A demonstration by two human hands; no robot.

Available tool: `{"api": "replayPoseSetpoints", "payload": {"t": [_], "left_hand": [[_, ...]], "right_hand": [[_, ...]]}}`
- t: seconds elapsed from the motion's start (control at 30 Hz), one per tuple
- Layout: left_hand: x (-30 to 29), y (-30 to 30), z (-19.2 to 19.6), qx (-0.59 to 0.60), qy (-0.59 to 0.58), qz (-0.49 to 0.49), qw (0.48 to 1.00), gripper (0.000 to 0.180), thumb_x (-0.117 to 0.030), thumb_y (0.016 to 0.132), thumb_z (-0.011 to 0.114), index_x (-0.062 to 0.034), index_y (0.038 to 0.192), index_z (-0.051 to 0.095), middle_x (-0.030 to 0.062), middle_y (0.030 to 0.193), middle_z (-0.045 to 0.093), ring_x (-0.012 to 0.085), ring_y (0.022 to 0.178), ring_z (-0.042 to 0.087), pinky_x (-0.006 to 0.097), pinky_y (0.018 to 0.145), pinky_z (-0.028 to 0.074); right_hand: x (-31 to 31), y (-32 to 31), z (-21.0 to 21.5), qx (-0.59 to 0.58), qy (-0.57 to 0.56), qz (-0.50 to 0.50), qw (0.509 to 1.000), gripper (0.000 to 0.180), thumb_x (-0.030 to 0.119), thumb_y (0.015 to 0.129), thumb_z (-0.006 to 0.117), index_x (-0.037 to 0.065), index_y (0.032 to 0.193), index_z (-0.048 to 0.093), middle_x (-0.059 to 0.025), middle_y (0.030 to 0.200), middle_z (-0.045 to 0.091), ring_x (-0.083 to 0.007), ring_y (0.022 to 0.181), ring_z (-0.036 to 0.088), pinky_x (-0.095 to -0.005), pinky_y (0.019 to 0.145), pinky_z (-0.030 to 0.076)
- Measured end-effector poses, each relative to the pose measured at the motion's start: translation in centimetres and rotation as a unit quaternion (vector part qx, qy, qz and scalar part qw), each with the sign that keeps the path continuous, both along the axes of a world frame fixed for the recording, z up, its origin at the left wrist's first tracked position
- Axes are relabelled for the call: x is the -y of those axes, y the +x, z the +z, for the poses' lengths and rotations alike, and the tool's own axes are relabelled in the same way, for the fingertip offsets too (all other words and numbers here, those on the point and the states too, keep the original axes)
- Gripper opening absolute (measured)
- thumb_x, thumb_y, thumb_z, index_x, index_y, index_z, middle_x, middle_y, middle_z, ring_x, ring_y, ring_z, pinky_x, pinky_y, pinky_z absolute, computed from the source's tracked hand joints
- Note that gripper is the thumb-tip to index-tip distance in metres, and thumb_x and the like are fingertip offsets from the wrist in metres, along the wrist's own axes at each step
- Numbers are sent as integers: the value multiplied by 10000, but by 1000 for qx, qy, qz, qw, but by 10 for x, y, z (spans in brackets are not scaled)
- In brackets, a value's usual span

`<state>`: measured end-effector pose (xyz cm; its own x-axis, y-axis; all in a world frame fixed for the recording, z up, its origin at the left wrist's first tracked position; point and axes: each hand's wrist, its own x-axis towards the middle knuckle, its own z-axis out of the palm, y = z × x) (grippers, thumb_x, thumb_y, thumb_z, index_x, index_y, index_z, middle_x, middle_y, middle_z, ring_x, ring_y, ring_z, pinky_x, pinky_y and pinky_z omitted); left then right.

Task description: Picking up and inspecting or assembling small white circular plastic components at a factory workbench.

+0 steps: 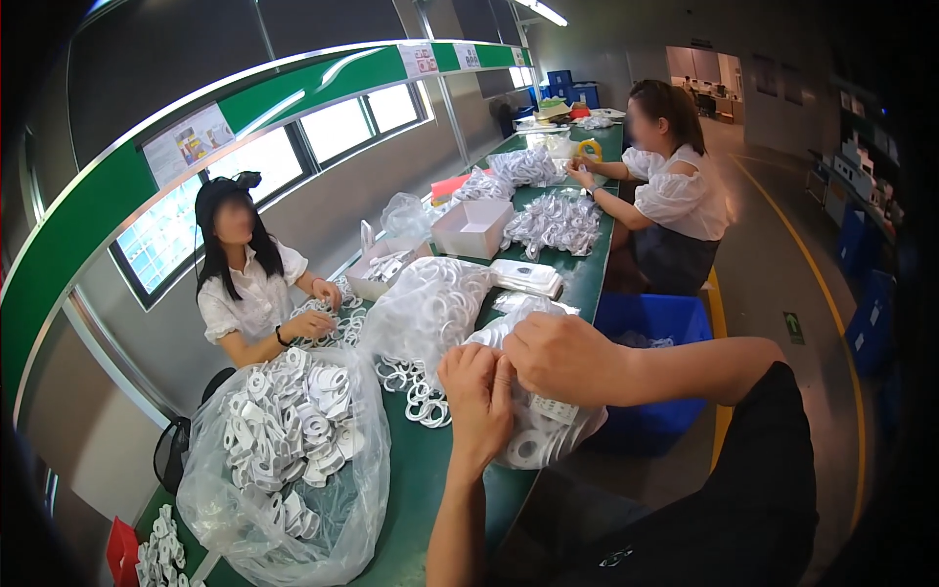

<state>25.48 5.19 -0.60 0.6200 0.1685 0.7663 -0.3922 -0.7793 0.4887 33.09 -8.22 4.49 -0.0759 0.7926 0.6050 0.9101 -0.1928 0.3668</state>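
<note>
Clear plastic bag (536, 445) of white round parts, at right edge of surface (419, 494), looks filled; closure unconfirmed; loose white parts fill large open bag (360, 504); left hand (476, 391) raised, forearm upright; right forearm crosses level, right hand (559, 358) meeting left; both hands' fingers closed, apparently gripping bag's top.

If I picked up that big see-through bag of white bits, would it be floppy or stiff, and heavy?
The large clear plastic bag would probably flop, since its thin sides are crumpled and wrinkled. It may feel fairly heavy, because many small white parts are heaped inside. Tipped over, it might spill, as its top looks open.
</note>
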Motion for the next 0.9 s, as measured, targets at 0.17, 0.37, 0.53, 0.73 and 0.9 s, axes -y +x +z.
{"api": "replayPoseSetpoints", "payload": {"t": [0.17, 0.37, 0.53, 0.73, 0.9], "left_hand": [[3, -1, 2, 2, -2, 15, 1000, 155, -152, 879, 561, -36, 776, 569, 85, 797, 526, 272, 839, 461, 382, 856, 309], [10, 0, 0, 15, 17, 44, 999, 107, -152, 862, 597, -54, 821, 612, 72, 808, 552, 261, 848, 485, 389, 881, 314], [15, 0, 4, 25, 6, 42, 999, 68, -133, 839, 624, -65, 839, 625, 62, 807, 563, 254, 857, 499, 386, 887, 318], [14, 0, 4, 41, 2, 49, 998, 52, -79, 767, 672, -61, 795, 632, 49, 796, 587, 249, 876, 502, 365, 865, 325], [15, -1, 5, 82, 22, 70, 994, 82, -67, 711, 691, -71, 757, 624, 48, 762, 581, 233, 815, 518, 366, 871, 327]], "right_hand": [[-1, 20, -14, -69, 117, 102, 985, 137, 74, 674, 619, 43, 667, 485, -102, 634, 496, -259, 576, 537, -332, 536, 453], [5, 27, -27, -49, 221, 144, 963, 176, -16, 593, 625, 43, 684, 486, -72, 608, 487, -248, 532, 529, -311, 500, 457], [8, 33, -33, -59, 236, 164, 956, 186, -24, 601, 645, 44, 713, 513, -72, 644, 539, -235, 565, 570, -292, 517, 474], [22, 33, -29, -164, 184, 175, 953, 150, -12, 649, 676, 30, 767, 593, -87, 685, 599, -237, 605, 603, -290, 553, 490], [29, 18, -16, -342, 165, 155, 912, 67, 27, 719, 680, 13, 781, 659, -95, 701, 616, -221, 581, 586, -299, 553, 470]]}}
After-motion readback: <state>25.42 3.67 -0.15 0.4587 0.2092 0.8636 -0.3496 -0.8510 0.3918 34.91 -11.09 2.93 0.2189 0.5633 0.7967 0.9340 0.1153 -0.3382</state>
